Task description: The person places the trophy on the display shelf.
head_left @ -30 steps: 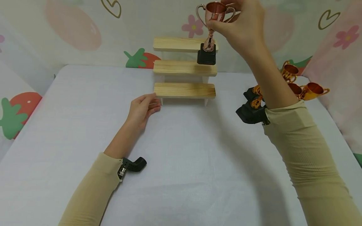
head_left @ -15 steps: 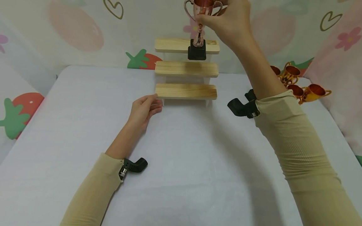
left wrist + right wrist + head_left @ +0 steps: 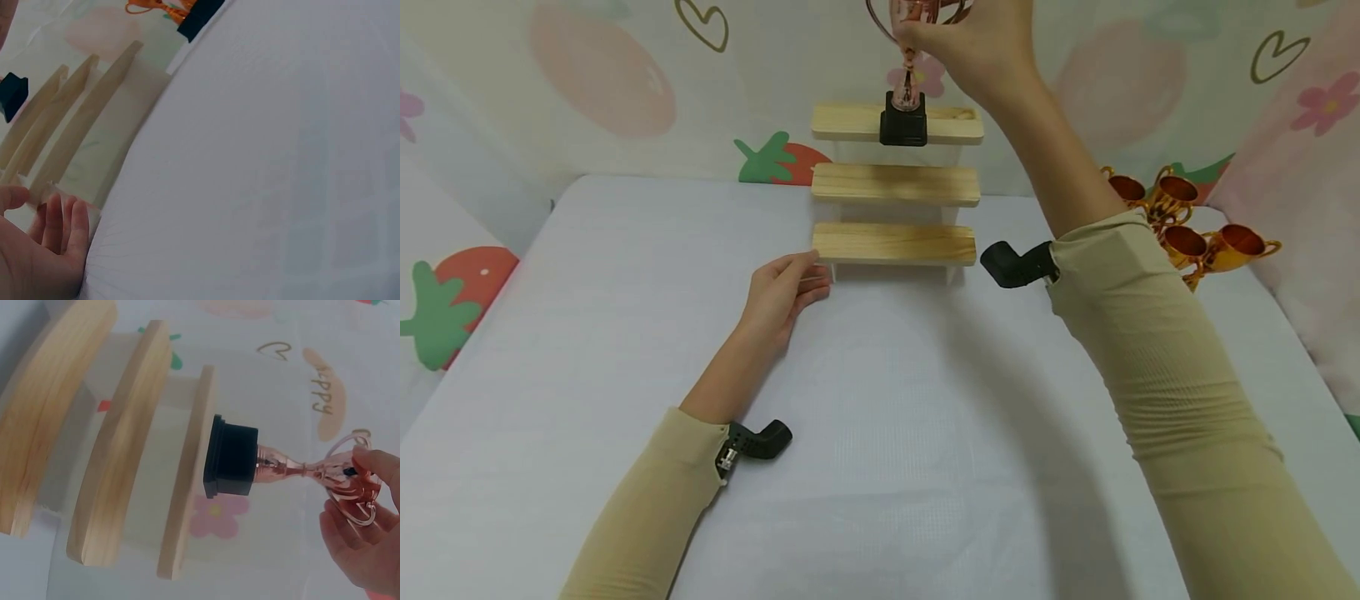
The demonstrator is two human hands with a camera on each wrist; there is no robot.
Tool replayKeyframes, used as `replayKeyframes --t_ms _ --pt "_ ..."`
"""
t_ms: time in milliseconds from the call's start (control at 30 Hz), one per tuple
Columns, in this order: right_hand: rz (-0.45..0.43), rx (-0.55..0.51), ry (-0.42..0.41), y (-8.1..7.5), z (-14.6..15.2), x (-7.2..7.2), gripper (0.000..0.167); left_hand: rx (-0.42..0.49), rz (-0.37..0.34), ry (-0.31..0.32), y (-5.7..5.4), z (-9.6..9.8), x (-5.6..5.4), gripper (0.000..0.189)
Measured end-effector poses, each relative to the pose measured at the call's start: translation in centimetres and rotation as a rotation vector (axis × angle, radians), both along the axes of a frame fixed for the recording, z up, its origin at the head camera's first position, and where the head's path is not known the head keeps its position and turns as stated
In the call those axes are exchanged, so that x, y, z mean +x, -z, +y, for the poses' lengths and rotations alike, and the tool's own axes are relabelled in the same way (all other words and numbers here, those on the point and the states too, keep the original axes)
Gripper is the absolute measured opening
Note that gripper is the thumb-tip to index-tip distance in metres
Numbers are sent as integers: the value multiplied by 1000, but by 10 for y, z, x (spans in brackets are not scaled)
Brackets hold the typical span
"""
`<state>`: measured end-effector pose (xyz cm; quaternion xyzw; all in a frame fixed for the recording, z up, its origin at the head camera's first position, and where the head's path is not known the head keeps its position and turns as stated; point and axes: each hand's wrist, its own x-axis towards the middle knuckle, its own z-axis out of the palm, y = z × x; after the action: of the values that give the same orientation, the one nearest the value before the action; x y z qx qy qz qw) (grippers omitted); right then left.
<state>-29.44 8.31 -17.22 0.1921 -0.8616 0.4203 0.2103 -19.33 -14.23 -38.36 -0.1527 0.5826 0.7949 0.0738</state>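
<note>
My right hand (image 3: 988, 54) grips a rose-gold trophy cup (image 3: 907, 96) by its bowl. The trophy is upright over the top step of a three-step wooden display stand (image 3: 895, 243). In the right wrist view, the trophy's black base (image 3: 237, 459) is right at the top board (image 3: 194, 469); I cannot tell whether they touch. My left hand (image 3: 778, 296) holds the front left end of the lowest step, with the thumb by the board and the other fingers (image 3: 78, 228) at the clear support. The trophy's rim is cut off in the head view.
Several gold trophies (image 3: 1236, 246) stand at the table's right, partly hidden behind my right forearm. A white cloth (image 3: 880, 433) covers the table. Behind the stand hangs a printed backdrop (image 3: 602, 75). Each wrist wears a black camera mount (image 3: 763, 439).
My right hand has carried the rose-gold trophy leftward and farther back, from the right end of the stand to over the middle of its top step. My left hand stays in place.
</note>
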Motion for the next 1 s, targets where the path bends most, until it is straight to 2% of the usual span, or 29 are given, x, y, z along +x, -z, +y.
replayKeyframes --t_ms 233,500,700,867,1000 --pt "-45 6 18 2 -7 -9 18 23 3 -2 0 -1 2 27" --pt "-57 -11 -8 3 -12 -18 7 30 -2 -1 0 -1 2 25" --pt "-92 19 22 2 -20 -22 19 24 -6 -3 0 0 2 27" --pt "-119 20 -4 0 -25 -25 10 28 -5 -5 1 0 1 17" --pt "-146 16 -12 -1 -29 -26 12 20 2 1 1 0 2 16"
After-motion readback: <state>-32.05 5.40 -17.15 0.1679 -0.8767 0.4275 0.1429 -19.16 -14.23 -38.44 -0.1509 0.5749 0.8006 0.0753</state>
